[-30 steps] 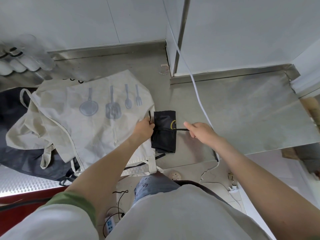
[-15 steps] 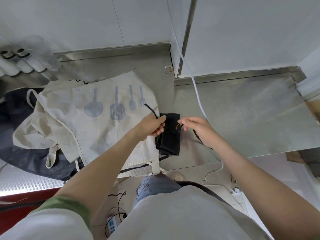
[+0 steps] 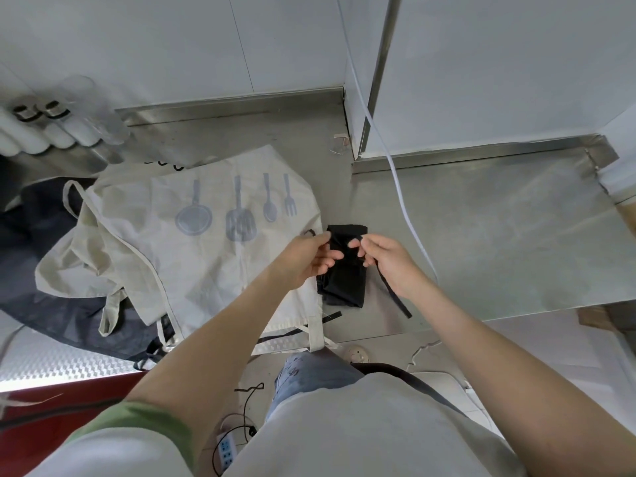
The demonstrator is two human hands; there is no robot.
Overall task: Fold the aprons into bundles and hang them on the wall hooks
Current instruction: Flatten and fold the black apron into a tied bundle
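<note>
Both hands meet over the bundle (image 3: 344, 287), a black apron folded small. It lies on the steel counter (image 3: 499, 235), touching the right edge of the beige apron (image 3: 206, 270). The left hand (image 3: 306, 259) has its fingers (image 3: 327, 261) curled, thumb to forefinger, pinching a thin black loop (image 3: 309, 232) that pokes out above the thumb. The right hand (image 3: 385, 259) has its fingers (image 3: 361, 247) curled too, and they pinch a black tie (image 3: 395, 297). The tie runs under the palm and trails to a free end near the counter's front edge. The fingers hide the bundle's middle, so we cannot tell how the loop and tie join there. The beige apron, printed with utensils, lies spread to the left with its lower corner hanging over the edge. It covers much of a dark apron (image 3: 44, 235), which the picture's left edge cuts off. A white cable (image 3: 401, 201) crosses the counter behind the right hand. We cannot make out what the small clear thing (image 3: 340, 143) by the wall corner is.
</note>
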